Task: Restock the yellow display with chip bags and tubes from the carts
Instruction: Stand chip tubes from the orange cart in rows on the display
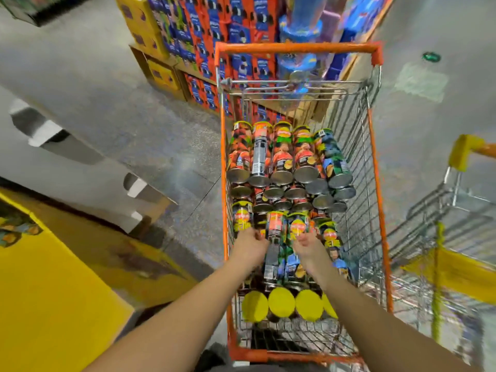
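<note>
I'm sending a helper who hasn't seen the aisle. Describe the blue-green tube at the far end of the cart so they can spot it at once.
Find the orange-framed cart full of chip tubes. In the top far row, it is the blue-green tube at the right end, beside the wire side. Its neighbours in that row are mostly red-orange.

Place: a shop — big retail floor, warehouse-style.
Cart: orange-framed wire shopping cart (374, 167) in the aisle, packed w/ chip tubes (281, 151) lying in stacked rows, metal ends and yellow lids showing.
2nd cart: another wire cart (456, 200) w/ yellow trim just to the right.
Stock: boxed goods (214, 30) in blue, red and yellow piled high on a low wooden base behind the cart — bulk display, many identical packs.
Display: yellow display (40, 291) at lower left, printed w/ product art.
Floor: grey speckled hard floor (150, 122), wide aisle.
</note>
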Tool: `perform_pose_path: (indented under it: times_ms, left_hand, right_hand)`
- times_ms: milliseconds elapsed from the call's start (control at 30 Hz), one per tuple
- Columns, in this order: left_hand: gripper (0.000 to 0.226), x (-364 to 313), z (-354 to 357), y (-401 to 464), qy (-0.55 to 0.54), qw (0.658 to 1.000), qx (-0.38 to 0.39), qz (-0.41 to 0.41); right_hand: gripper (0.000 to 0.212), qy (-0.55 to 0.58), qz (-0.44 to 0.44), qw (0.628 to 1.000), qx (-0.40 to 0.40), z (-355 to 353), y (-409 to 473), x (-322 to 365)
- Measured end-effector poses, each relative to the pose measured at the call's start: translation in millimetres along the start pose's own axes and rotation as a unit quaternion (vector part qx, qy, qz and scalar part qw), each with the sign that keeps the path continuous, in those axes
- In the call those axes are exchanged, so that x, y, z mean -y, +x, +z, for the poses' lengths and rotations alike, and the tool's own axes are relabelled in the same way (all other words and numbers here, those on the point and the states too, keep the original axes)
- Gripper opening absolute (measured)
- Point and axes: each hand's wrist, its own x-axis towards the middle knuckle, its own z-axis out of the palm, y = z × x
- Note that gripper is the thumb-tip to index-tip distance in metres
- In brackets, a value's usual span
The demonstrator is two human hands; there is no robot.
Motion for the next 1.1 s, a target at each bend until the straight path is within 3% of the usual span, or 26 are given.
perform_pose_path:
  times_ms: [100, 167, 267, 400, 667, 867, 967, 1100]
  left_hand:
    - [0.052, 18.3, 20.7, 11.9, 0.128, 0.991, -0.038, -0.003]
    - [0.062, 27.4, 31.2, 15.1, 0.143, 0.988, -0.048, -0.011]
    - [0.065, 27.9, 42.1, 19.7, 0.126, 0.989, -0.070, -0.037]
    - [0.066, 21.8, 51.4, 29.0, 0.078, 0.988, -0.088, -0.104]
    - [0.083, 24.8, 60.4, 42.5, 0.108, 0.980, -0.090, -0.140]
    - [0.080, 29.9, 47.3, 50.9, -0.085, 0.970, -0.028, -0.225]
    - [0.067, 31.7, 41.8, 46.0, -0.132, 0.968, -0.026, -0.210]
    - [0.098, 45.7, 48.8, 48.0, -0.151, 0.979, -0.017, -0.137]
  right_hand:
    - [0.037, -0.023, 0.046, 0.998, 0.025, 11.0, 11.5, -4.9]
    - [0.046, -0.077, 0.042, 0.996, -0.002, 20.1, 18.2, -5.9]
    - [0.075, -0.112, 0.058, 0.990, -0.058, 25.2, 27.2, -16.3]
    - [0.101, -0.065, 0.125, 0.990, 0.003, 22.0, 40.8, -42.3]
    - [0.097, -0.008, 0.150, 0.988, 0.024, 21.6, 49.5, -53.8]
    - [0.095, 0.094, 0.186, 0.977, 0.038, 13.8, 49.3, -59.4]
    - [0.088, 0.126, 0.194, 0.972, 0.032, 10.1, 40.2, -54.7]
    - [0.078, 0.139, 0.140, 0.980, -0.008, 3.6, 19.4, -35.4]
